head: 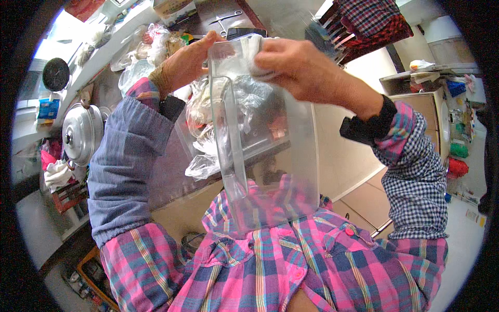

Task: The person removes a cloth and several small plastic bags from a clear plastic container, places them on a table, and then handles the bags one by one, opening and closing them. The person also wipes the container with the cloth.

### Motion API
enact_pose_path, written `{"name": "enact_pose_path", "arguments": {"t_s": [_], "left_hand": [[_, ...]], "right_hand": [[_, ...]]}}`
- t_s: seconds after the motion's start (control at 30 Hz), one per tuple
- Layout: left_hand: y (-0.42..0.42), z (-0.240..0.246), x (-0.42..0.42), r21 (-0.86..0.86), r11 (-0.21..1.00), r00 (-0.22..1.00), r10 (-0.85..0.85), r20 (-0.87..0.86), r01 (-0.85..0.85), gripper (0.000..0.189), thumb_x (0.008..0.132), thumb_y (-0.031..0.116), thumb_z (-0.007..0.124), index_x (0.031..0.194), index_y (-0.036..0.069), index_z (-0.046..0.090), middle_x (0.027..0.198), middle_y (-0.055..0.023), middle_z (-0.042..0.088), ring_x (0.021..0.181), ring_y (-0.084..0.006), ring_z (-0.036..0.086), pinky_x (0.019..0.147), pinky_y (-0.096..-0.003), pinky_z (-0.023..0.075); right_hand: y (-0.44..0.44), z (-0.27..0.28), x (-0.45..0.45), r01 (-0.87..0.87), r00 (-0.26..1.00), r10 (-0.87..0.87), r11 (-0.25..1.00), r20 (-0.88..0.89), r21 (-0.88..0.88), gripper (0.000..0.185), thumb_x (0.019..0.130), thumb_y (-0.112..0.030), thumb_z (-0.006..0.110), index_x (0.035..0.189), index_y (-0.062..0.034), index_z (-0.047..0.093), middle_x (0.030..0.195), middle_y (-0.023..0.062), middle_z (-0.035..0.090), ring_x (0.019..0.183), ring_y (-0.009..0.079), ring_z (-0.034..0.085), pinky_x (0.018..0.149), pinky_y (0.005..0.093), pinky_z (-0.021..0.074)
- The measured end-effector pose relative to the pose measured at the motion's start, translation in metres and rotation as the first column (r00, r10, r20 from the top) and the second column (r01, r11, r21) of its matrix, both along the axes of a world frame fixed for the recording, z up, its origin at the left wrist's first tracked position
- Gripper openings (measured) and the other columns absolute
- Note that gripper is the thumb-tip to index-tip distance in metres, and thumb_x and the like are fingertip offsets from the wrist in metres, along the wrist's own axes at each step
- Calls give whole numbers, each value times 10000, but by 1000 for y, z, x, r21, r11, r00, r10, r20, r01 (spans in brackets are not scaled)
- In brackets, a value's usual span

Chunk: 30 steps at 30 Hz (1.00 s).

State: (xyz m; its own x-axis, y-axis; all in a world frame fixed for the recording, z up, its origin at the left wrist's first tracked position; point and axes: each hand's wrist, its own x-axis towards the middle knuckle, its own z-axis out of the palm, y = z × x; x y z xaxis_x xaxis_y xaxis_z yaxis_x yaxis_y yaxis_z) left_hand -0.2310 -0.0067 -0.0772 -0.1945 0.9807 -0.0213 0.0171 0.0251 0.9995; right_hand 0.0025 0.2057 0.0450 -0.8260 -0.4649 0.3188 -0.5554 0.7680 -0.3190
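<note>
A long see-through plastic bin (300, 156) is held up in front of my chest. Its near end is against or just above my plaid shirt, and a raised moulded strip runs along its left side. My left hand (185, 62) grips the bin's far left corner, with the thumb on top and the fingers partly hidden behind the wall. In my right hand (294, 64) a bunched white cloth (251, 52) is pressed on the bin's far end. The right fingers are slightly blurred.
Plastic bags (202, 152) with contents show through and beside the bin on the dark counter (171, 183). Scissors (224, 19) and a dark phone-like object (247, 33) lie beyond. A lidded metal pot (82, 134) stands left. A checked cloth (366, 19) hangs at upper right.
</note>
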Motion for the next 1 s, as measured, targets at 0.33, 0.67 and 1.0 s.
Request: {"name": "enact_pose_path", "arguments": {"t_s": [0.33, 0.67, 1.0], "left_hand": [[-10, 2, -24, 2, 993, 842, 99, -530, -116, 889, 868, 175, 818, 1561, 11, 287, 1532, -83, 490, 1428, -155, 420, 1264, -339, 225], [-11, 22, -9, -34, 998, 841, -30, 540, 58, 700, 1030, 578, 478, 1487, 47, 482, 1556, -83, 479, 1472, -214, 367, 1271, -516, 113], [-55, -7, -57, 84, 985, -7, -86, 996, -149, 452, 1050, 406, 487, 1316, 60, 603, 1230, -132, 642, 1239, -290, 546, 1243, -509, 226]], "right_hand": [[-83, 19, 104, -395, 861, 429, 902, 273, -173, 154, 793, -95, 637, 915, -43, 559, 881, 118, 551, 802, 310, 626, 644, 408, 536], [-124, 7, 91, -415, 817, 517, 835, 256, -361, 206, 790, -98, 720, 940, -43, 590, 1001, 125, 587, 927, 351, 616, 762, 432, 529], [-38, 24, 164, -212, 850, 255, 967, 462, -144, 183, 674, -22, 719, 816, -56, 610, 878, 66, 595, 836, 292, 585, 679, 409, 500]]}}
